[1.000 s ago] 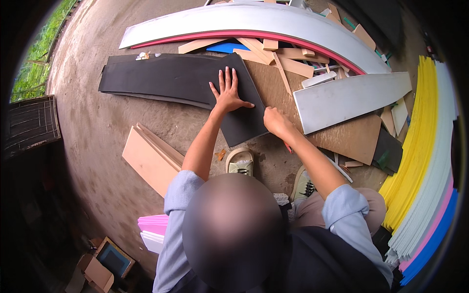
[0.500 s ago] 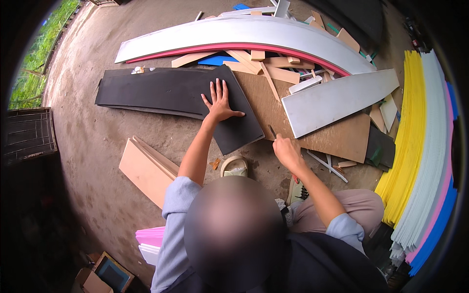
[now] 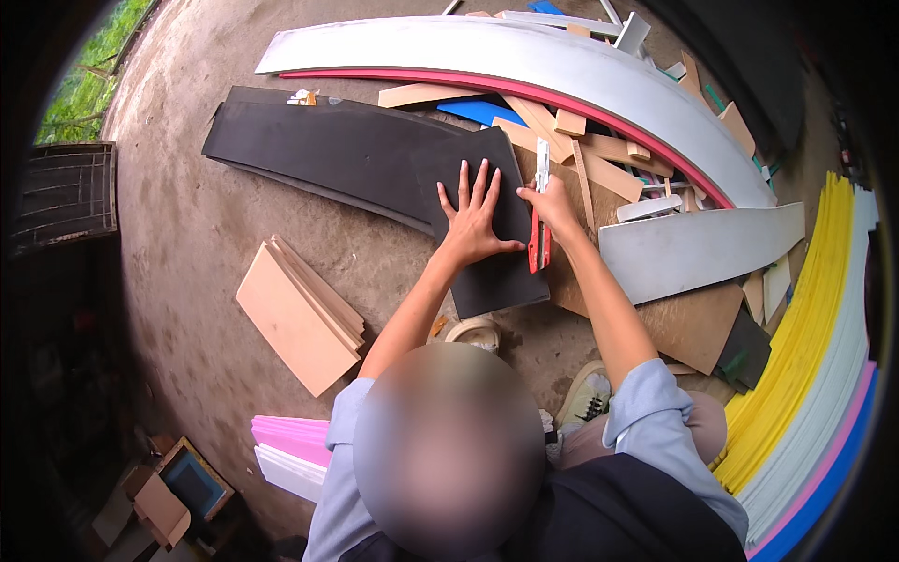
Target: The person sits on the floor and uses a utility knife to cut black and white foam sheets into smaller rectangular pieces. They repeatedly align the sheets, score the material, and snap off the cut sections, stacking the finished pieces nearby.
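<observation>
My left hand [image 3: 474,225] lies flat with fingers spread on a black foam sheet [image 3: 496,290], pressing it against what is under it. Beside the sheet's right edge, my right hand [image 3: 554,208] is closed around a red utility knife [image 3: 537,245], its pale blade end pointing away from me. Part of the knife is hidden by the fingers. Longer black sheets [image 3: 318,140] stretch out to the left of the black piece. A brown board [image 3: 693,328] lies under the work on the right.
A long white curved sheet [image 3: 449,47] with a red one beneath arches across the far side, over beige and blue offcuts [image 3: 609,173]. A grey-white sheet [image 3: 698,248] rests at right, near stacked yellow sheets [image 3: 815,290]. Beige panels [image 3: 295,323] and pink sheets [image 3: 290,436] lie left.
My right hand has brought the knife forward along the black sheet's right edge, and the red handle now shows. My left hand still presses on the sheet. The whole view has shifted.
</observation>
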Demonstrator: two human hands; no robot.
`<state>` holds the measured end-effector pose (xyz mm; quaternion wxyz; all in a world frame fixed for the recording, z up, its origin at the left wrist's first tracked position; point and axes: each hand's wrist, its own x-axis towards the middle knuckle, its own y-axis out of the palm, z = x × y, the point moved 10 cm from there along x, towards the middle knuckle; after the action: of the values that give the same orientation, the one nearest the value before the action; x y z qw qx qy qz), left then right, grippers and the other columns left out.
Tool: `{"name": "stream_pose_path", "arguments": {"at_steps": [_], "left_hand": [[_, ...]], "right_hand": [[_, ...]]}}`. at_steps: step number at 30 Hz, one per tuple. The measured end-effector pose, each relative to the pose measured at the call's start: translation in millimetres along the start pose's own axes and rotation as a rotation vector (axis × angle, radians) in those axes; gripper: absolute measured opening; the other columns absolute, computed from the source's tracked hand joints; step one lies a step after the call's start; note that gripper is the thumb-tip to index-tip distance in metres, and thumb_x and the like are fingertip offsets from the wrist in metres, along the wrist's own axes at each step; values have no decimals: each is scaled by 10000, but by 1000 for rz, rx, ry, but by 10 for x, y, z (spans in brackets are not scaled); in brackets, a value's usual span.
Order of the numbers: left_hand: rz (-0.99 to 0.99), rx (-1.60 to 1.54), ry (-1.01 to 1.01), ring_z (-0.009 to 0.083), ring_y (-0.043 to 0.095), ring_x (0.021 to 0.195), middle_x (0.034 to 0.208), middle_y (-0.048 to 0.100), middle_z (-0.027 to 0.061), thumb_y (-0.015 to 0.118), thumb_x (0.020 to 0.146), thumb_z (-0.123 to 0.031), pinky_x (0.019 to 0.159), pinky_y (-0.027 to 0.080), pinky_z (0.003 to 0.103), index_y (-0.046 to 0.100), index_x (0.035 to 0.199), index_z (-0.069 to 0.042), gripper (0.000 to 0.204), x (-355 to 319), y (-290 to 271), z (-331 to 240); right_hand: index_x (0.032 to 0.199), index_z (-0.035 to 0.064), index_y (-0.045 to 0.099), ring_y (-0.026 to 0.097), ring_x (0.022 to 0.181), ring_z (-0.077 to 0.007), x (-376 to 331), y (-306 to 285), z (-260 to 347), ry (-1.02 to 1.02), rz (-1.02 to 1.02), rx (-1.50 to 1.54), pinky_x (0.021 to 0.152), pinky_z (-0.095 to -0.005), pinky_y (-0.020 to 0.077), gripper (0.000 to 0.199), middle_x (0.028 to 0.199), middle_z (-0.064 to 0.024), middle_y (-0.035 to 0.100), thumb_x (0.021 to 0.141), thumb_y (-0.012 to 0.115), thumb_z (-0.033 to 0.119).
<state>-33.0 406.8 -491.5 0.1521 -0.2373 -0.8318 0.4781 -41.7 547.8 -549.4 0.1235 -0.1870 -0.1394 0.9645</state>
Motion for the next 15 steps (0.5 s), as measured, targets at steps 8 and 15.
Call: {"name": "stream_pose_path", "arguments": {"at_steps": [8, 15], "left_hand": [[-55, -6, -145, 314, -67, 1322, 1446, 30, 92, 526, 533, -767, 898, -70, 681, 86, 1370, -32, 1198, -2, -137, -34], [-19, -46, -142, 337, -16, 1321, 1438, 36, 139, 600, 631, -564, 937, 78, 666, 8, 1370, -36, 1085, -33, -347, -163]], "right_hand": [[641, 119, 456, 360, 478, -37, -72, 162, -98, 329, 259, 460, 409, -229, 307, 300, 562, 61, 404, 665, 751, 160], [683, 44, 498, 496, 557, -104, -215, -326, 568, -75, 12, 81, 515, -266, 414, 268, 606, -20, 513, 603, 731, 148]]}}
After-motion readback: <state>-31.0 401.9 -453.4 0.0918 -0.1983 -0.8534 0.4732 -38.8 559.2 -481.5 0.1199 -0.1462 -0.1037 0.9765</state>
